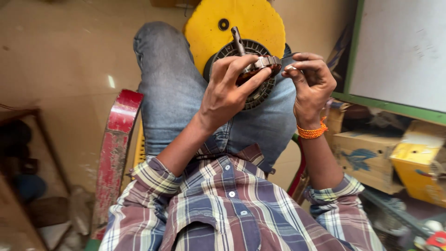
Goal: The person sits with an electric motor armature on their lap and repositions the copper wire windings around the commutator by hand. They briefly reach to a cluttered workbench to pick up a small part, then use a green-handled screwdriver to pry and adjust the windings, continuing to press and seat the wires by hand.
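Observation:
I am seated, looking down at my lap. My left hand [230, 88] grips a round metal motor part [261, 65] with copper windings and a short shaft [237, 41] sticking up. My right hand [310, 83], with an orange thread band at the wrist, pinches a thin wire at the part's right edge. Under the part, on my jeans, lies a black ribbed plastic disc [260, 93].
A yellow round stool top [246, 23] stands beyond my knees. The red arm [116, 139] of my chair is at left. Cardboard and yellow boxes [385, 153] crowd the right, below a green-framed white board [399, 51]. A brown shelf [18, 162] sits at far left.

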Tool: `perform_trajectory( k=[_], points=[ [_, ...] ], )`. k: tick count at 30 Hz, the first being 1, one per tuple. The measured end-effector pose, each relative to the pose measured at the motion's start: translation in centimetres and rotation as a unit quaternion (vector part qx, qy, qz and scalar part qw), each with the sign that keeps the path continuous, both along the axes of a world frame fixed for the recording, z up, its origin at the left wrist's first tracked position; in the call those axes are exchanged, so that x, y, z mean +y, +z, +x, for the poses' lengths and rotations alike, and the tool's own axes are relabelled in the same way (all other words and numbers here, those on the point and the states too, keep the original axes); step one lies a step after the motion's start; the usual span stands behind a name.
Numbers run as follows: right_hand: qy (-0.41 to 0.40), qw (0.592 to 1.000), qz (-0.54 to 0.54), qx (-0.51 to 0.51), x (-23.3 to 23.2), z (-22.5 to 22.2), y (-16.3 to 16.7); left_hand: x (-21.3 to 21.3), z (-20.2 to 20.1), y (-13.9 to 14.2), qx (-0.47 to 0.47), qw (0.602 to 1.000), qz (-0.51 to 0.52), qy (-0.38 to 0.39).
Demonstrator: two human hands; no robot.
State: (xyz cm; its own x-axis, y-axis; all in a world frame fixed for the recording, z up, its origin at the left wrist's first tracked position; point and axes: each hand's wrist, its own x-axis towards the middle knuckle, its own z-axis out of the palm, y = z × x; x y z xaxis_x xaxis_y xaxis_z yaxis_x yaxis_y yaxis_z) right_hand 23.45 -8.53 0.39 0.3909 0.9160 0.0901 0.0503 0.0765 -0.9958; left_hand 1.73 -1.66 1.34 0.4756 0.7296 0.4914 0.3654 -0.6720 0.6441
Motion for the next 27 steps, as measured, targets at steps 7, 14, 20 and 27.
perform_trajectory(
  k=[7,14,20,27],
  points=[
    [0.016,0.977,0.034,-0.211,0.6,-1.3,0.6,-1.1,-0.1,-0.8,0.063,0.994,0.071,0.054],
    [0.021,0.939,0.104,-0.326,1.5,-1.8,1.0,-2.1,1.5,-0.2,0.098,0.987,0.06,0.116],
    [0.047,0.933,0.136,-0.329,1.9,-1.8,0.9,-2.0,1.8,0.4,0.091,0.989,0.01,0.113],
    [0.072,0.938,0.133,-0.311,2.5,-1.8,1.7,-1.3,0.9,0.4,0.092,0.991,0.035,0.088]
  ],
)
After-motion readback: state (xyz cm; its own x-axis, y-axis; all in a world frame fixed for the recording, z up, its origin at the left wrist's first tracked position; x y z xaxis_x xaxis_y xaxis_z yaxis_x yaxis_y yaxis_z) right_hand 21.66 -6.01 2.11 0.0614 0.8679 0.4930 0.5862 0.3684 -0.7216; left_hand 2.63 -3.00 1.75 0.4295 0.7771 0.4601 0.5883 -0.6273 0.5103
